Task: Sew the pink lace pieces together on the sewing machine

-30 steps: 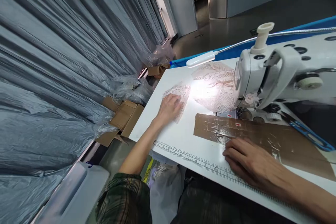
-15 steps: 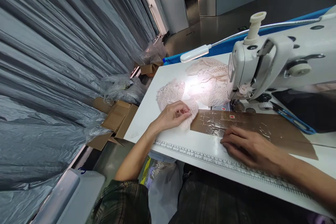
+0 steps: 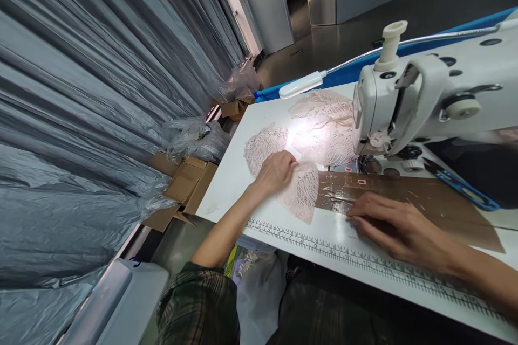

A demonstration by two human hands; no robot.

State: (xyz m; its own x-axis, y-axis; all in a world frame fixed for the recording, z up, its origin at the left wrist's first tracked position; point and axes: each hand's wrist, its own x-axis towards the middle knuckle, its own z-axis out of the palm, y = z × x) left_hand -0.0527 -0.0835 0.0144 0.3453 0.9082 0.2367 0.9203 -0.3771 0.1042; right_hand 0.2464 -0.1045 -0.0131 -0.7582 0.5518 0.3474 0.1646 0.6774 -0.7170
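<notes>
My left hand (image 3: 277, 171) is closed in a pinch on the top edge of a pale pink lace piece (image 3: 300, 194). The lace hangs toward me over the white table and meets the left end of a brown taped plate (image 3: 388, 190). My right hand (image 3: 390, 226) lies at the plate's near edge, fingers curled and pressed together; what they hold, if anything, is hidden. Another lace piece (image 3: 265, 145) lies just beyond my left hand. More lace (image 3: 324, 118) is heaped left of the sewing machine head (image 3: 374, 108).
A white lamp (image 3: 301, 85) on a bendable neck shines over the lace. Blue thread snips (image 3: 465, 188) lie under the machine arm. A printed ruler (image 3: 324, 245) follows the table's near edge. Cardboard boxes (image 3: 188, 180) and plastic bags (image 3: 196, 140) sit on the floor at left.
My left hand has drawn the lace piece up and spread it, so more of it shows toward the near edge. My right hand stays in about the same place by the plate.
</notes>
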